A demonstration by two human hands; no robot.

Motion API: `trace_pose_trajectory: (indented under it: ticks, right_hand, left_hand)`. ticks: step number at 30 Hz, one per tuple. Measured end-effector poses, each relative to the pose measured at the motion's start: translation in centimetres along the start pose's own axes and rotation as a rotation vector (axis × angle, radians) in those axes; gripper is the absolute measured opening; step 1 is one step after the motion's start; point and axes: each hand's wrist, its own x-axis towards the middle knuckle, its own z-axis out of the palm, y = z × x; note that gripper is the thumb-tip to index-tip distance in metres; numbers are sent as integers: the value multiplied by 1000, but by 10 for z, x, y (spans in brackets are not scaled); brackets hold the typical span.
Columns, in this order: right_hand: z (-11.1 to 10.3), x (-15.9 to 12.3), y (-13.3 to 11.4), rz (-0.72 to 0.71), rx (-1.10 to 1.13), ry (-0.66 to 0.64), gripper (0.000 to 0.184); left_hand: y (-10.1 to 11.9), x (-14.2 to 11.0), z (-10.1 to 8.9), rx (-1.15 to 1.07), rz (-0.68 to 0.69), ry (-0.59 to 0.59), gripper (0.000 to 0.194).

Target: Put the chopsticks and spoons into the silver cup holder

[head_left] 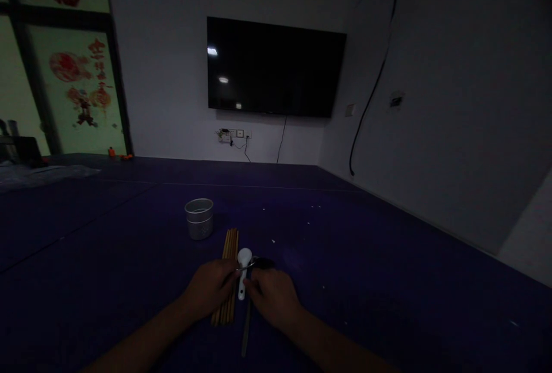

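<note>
My left hand is closed in a pinch on the thin handle of a metal spoon, above the chopsticks. My right hand has its fingers curled at the same spoon, just below its dark bowl. Under the spoon, between both hands, lies a white spoon, bowl pointing away from me. A bundle of wooden chopsticks lies side by side, partly covered by my left hand. Close to my right hand, a long flat metal handle points toward me; its far end is hidden.
A grey metal cup with small holes stands upright beyond my left hand. Small white scraps dot the purple surface. Crumpled clear plastic lies far left. A wall-mounted television and a hanging cable are behind.
</note>
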Motion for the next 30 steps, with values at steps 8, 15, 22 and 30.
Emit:
trace_pose_trajectory:
  ticks: [8,15,22,30]
  right_hand:
    - [-1,0,-1,-3,4,-4,27]
    - [0,0,-1,-3,-10,-8,26]
    - [0,0,1,-6,-3,-12,27]
    - [-1,-1,0,-5,-13,-16,27]
  left_hand:
    - [-3,-1,2,-33,11,14,30]
    - [-3,0,3,21,-8,1,30]
    - [0,0,1,-3,-36,0,31]
    - [2,-1,-2,-71,-57,43,31]
